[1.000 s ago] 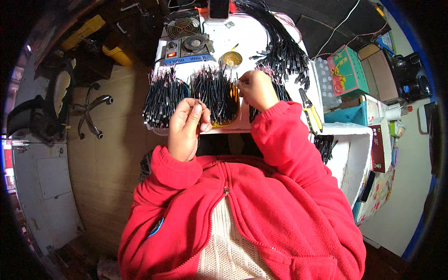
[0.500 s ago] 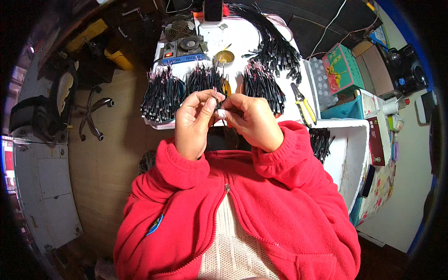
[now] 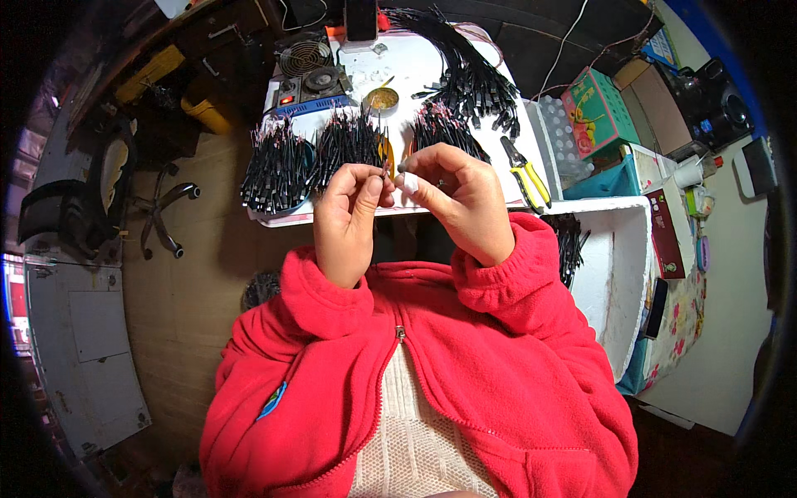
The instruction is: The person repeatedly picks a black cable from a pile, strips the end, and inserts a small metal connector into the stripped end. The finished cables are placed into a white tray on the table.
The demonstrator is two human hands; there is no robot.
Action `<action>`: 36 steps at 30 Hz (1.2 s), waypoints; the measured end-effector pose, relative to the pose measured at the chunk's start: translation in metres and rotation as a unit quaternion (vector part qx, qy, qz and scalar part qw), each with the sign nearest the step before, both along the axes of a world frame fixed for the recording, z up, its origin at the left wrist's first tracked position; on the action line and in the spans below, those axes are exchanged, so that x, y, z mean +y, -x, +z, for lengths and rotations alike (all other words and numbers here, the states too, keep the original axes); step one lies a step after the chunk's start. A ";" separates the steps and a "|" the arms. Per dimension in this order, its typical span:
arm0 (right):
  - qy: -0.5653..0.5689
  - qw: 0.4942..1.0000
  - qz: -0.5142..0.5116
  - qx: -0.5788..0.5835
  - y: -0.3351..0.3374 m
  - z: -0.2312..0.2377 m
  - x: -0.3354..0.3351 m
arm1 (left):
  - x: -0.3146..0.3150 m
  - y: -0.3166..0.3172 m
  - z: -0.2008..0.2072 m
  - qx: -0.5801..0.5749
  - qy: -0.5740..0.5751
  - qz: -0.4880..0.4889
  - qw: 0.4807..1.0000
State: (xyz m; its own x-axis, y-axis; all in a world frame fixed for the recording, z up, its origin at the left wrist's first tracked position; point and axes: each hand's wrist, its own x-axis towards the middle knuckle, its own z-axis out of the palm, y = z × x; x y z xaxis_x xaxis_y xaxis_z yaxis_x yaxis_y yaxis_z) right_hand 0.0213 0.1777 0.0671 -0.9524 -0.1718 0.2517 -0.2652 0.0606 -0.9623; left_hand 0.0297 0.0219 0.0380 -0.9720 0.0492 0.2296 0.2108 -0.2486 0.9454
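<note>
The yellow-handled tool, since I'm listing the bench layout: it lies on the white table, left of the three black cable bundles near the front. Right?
Not quite: the head view shows the yellow-handled tool right of the three black cable bundles, on the white table.

The thin piece (image 3: 384, 168) pinched in the left hand (image 3: 350, 220) is too small to make out, partly covered by the fingers — and whether the right hand (image 3: 466, 203) grips anything cannot be told. The right hand hides the near end of the right cable bundle (image 3: 447, 129). The far edge cuts off a black upright object (image 3: 360, 21) — the near edge, the red jacket (image 3: 315, 373).
</note>
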 end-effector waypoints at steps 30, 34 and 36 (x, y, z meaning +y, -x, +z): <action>0.303 0.926 0.155 -0.162 0.002 -0.016 0.000 | -0.011 -0.003 0.001 -0.182 -0.238 -0.226 0.927; 0.296 0.934 0.118 -0.158 0.004 -0.021 0.000 | -0.012 0.002 -0.001 -0.193 -0.219 -0.237 0.926; 0.287 0.935 0.137 -0.158 0.006 -0.020 0.002 | -0.014 0.005 -0.003 -0.210 -0.246 -0.263 0.909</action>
